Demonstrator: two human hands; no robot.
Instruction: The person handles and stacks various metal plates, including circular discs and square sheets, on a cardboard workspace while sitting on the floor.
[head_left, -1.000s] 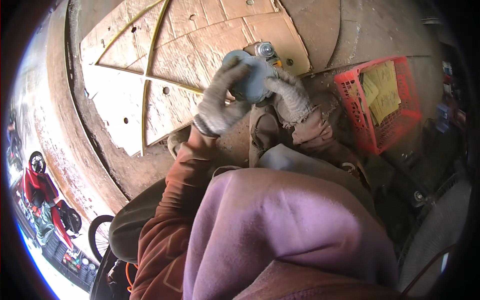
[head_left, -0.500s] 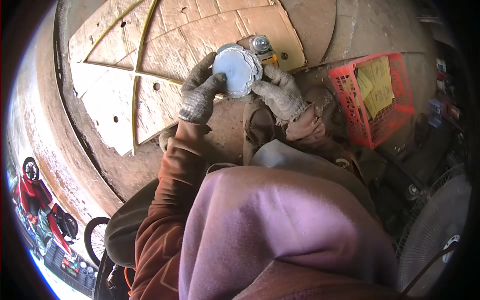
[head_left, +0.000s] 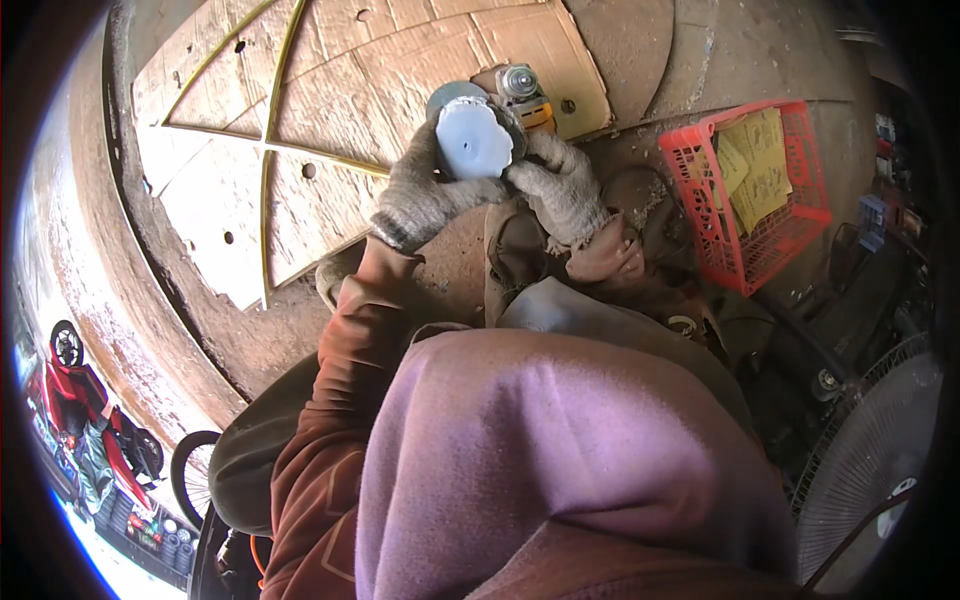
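Note:
Both my hands wear grey knit gloves and meet over a pale blue-white round disc (head_left: 473, 140) with a torn, ragged rim and a small dark spot in its middle. My left hand (head_left: 418, 190) is closed on it, the thumb along its lower edge and the other fingers behind. At its right edge, my right hand (head_left: 560, 188) grips with bent fingers. Behind the pale disc a dark grey round disc (head_left: 455, 93) shows at the upper left. Just beyond the hands lies a yellow and grey power tool (head_left: 525, 95), its round metal spindle facing up.
Under the tool spreads a worn cardboard sheet (head_left: 350, 90) with holes, crossed by thin yellow-green strips (head_left: 268, 200). To the right, a red plastic crate (head_left: 735, 265) holds yellow sheets (head_left: 755, 165). A fan (head_left: 860, 450) stands at lower right, a red motorbike (head_left: 85, 400) at far left.
The pale disc has tilted and shows smaller, with more of the dark disc visible behind it. My left hand has turned, its thumb sliding from the disc's face to its lower edge.

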